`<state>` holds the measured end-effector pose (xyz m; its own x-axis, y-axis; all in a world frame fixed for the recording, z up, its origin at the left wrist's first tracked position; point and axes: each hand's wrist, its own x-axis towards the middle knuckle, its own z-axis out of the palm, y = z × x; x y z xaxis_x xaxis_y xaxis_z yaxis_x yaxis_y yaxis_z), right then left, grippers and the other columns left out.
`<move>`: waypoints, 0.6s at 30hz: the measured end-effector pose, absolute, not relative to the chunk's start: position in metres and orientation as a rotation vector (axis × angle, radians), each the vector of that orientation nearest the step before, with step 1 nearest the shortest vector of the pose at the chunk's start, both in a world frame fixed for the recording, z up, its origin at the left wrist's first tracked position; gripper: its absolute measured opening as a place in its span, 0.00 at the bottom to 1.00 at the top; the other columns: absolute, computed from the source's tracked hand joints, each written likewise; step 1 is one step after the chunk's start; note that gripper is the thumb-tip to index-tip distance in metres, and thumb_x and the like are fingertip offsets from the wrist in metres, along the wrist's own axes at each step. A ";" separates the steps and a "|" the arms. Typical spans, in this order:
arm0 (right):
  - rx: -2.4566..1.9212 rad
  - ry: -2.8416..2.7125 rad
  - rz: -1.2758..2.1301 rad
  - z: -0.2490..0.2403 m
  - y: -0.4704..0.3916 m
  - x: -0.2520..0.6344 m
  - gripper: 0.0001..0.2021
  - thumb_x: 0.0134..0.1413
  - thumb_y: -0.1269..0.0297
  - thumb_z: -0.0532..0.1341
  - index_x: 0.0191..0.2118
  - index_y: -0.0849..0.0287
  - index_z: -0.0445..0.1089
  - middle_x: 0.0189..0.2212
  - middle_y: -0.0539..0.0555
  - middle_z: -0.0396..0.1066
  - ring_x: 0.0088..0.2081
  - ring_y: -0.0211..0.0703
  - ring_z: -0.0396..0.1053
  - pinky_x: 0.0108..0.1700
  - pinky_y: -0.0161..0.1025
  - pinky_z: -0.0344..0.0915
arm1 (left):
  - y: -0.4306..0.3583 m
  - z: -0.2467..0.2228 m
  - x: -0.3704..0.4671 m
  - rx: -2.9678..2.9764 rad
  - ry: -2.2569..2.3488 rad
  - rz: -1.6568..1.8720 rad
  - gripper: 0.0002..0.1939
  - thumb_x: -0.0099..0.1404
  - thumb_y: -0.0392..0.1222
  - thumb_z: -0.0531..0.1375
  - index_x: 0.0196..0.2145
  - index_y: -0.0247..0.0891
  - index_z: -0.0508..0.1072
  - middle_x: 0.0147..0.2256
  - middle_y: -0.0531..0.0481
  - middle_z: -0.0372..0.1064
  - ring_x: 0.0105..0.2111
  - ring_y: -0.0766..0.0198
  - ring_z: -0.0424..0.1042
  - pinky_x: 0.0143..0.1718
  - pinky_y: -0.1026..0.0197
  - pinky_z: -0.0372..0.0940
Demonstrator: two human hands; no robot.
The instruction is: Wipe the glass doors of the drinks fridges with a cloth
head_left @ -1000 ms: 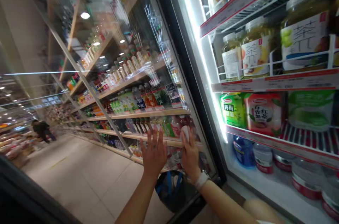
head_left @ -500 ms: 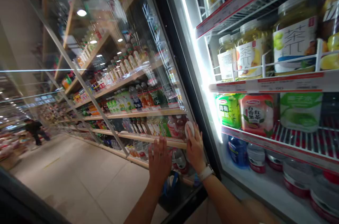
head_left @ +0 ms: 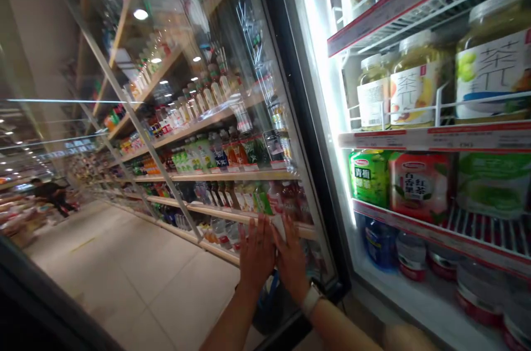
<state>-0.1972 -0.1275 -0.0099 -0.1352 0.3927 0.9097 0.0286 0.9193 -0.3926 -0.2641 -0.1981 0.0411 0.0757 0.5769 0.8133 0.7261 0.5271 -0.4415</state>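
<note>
My left hand (head_left: 257, 254) lies flat against the glass door (head_left: 215, 196), fingers stretched upward and holding nothing. Beside it, my right hand (head_left: 292, 257) presses a small white pad (head_left: 279, 227) to the same glass. The two hands touch or nearly touch near the door's lower part. A light watch band (head_left: 311, 298) circles my right wrist. Bottles on wooden shelves show in the glass behind my fingers.
On the right, a lit cooler holds tea jars (head_left: 415, 83), a red drink pack (head_left: 418, 182) and a green one (head_left: 369, 177) on wire shelves. The door's black frame (head_left: 307, 102) slants beside it. A person (head_left: 52, 193) bends at the far left.
My right hand has moved left and slightly down across the glass with the white pad, now next to my left hand. The view has shifted, so the cooler appears farther right.
</note>
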 end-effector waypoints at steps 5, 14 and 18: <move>-0.334 -1.714 0.379 0.008 -0.090 -0.177 0.33 0.61 0.78 0.46 0.68 0.45 0.48 0.71 0.53 0.41 0.70 0.51 0.40 0.67 0.62 0.47 | -0.212 0.058 -0.248 -1.207 -1.591 -0.183 0.34 0.69 0.44 0.53 0.68 0.35 0.46 0.63 0.42 0.57 0.67 0.55 0.49 0.68 0.47 0.39; -0.418 -1.524 0.593 0.033 -0.071 -0.177 0.28 0.67 0.66 0.46 0.70 0.50 0.41 0.71 0.56 0.37 0.71 0.54 0.38 0.67 0.64 0.48 | -0.244 0.104 -0.269 -1.080 -1.550 -0.218 0.35 0.69 0.45 0.54 0.68 0.41 0.45 0.67 0.44 0.47 0.69 0.56 0.35 0.69 0.44 0.30; -0.340 -1.626 0.500 0.028 -0.115 -0.194 0.29 0.65 0.70 0.46 0.70 0.50 0.43 0.71 0.56 0.38 0.70 0.54 0.40 0.67 0.63 0.48 | -0.238 0.103 -0.277 -1.044 -1.554 -0.170 0.36 0.68 0.46 0.55 0.68 0.41 0.45 0.67 0.45 0.45 0.69 0.55 0.34 0.69 0.45 0.30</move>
<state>-0.1938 -0.1152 0.0278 -0.1190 0.4979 0.8590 -0.0707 0.8587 -0.5075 -0.2773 -0.2384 0.1033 0.0978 0.5126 0.8531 0.6849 0.5872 -0.4314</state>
